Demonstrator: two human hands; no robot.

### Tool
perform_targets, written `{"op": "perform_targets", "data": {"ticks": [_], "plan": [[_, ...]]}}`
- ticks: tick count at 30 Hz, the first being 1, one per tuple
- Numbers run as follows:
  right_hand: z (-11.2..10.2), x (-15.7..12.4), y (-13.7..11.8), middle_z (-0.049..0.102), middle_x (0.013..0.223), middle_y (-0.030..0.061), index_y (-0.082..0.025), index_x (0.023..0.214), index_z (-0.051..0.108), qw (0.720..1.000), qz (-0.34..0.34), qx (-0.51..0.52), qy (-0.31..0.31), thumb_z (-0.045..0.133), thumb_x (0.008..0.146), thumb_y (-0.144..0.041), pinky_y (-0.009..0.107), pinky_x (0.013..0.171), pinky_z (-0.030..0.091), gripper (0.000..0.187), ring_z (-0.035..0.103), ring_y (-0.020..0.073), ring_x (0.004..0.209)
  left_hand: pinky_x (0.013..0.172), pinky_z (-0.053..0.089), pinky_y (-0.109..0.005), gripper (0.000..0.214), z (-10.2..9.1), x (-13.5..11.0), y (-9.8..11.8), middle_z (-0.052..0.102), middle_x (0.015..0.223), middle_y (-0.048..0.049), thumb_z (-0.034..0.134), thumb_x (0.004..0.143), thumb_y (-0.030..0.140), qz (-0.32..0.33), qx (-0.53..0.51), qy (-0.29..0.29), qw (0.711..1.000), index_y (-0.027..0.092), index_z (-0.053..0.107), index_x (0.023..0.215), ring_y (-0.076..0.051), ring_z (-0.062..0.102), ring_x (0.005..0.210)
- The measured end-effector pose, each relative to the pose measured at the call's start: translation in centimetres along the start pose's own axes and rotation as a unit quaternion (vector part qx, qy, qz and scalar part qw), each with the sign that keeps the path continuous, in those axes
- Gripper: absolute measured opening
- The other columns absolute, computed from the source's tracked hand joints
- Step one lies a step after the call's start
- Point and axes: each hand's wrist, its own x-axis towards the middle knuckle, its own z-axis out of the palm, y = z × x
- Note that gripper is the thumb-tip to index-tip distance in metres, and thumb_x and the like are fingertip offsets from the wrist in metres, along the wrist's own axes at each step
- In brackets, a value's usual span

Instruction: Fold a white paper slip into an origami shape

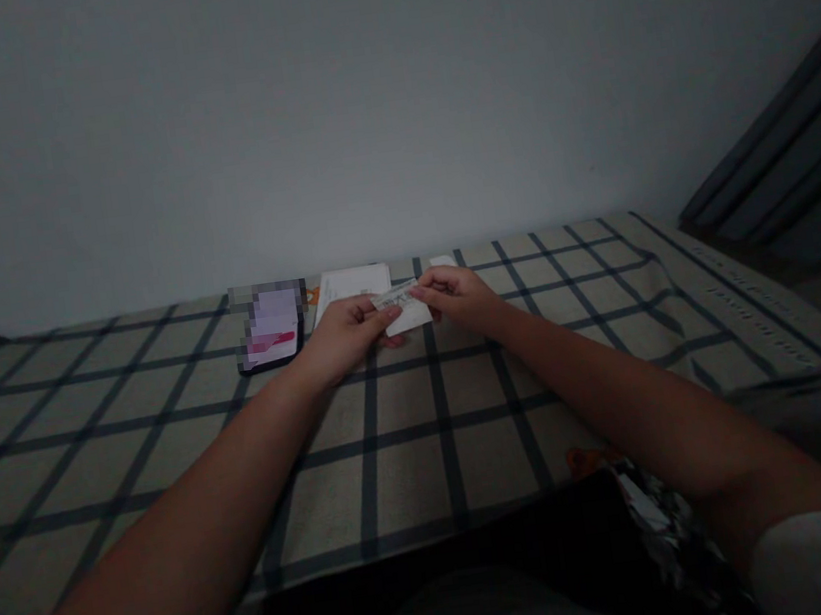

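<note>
Between my two hands is a small white slip of paper (410, 316) with dark print along its upper part. My left hand (348, 334) pinches its left side, thumb on top and fingers beneath. The right edge is gripped by my right hand (458, 293), with the thumb laid over the print. The print is too small to read. Just behind my left hand lies a stack of white paper (356, 281), partly covered by that hand. Another small white piece (442, 261) shows beyond my right hand.
A phone (274, 323) with a lit screen, partly blurred out, lies left of the papers. A checked cloth (411, 428) covers the table, which meets a plain wall (383, 99). Dark grey folds of a curtain (794, 116) hang at the right.
</note>
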Motion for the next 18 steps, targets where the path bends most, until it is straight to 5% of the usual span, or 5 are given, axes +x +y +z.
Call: {"op": "perform_targets", "data": {"ticks": [6, 12, 18], "plan": [[-0.1, 0.1, 0.1, 0.056, 0.065, -0.0024, -0.017, 0.081, 0.056, 1.000, 0.011, 0.013, 0.000, 0.060, 0.090, -0.047, 0.023, 0.053, 0.042, 0.031, 0.053, 0.0097, 0.059, 0.066, 0.059, -0.025, 0.028, 0.3, 0.1, -0.3, 0.075, 0.087, -0.0075, 0.080, 0.077, 0.033, -0.034, -0.046, 0.009, 0.998, 0.013, 0.073, 0.095, -0.014, 0.069, 0.067], [0.1, 0.4, 1.3, 0.056, 0.070, -0.0058, -0.020, 0.103, 0.052, 0.997, 0.004, 0.072, 0.009, 0.067, 0.085, -0.038, 0.023, 0.057, 0.047, 0.029, 0.057, 0.0090, 0.060, 0.072, 0.062, -0.027, 0.021, 0.2, 0.3, 0.0, 0.075, 0.098, -0.0094, 0.073, 0.085, 0.022, -0.032, -0.081, 0.065, 0.994, 0.012, 0.071, 0.104, -0.013, 0.071, 0.071], [0.1, 0.5, 2.1, 0.057, 0.074, -0.0054, -0.021, 0.108, 0.049, 0.997, 0.014, 0.075, 0.019, 0.063, 0.086, -0.034, 0.025, 0.058, 0.047, 0.030, 0.057, 0.0094, 0.059, 0.077, 0.061, -0.021, 0.033, 0.0, 0.6, -0.6, 0.076, 0.104, -0.0093, 0.070, 0.080, 0.003, -0.062, -0.139, 0.026, 0.988, 0.012, 0.066, 0.111, -0.012, 0.074, 0.077]]}}
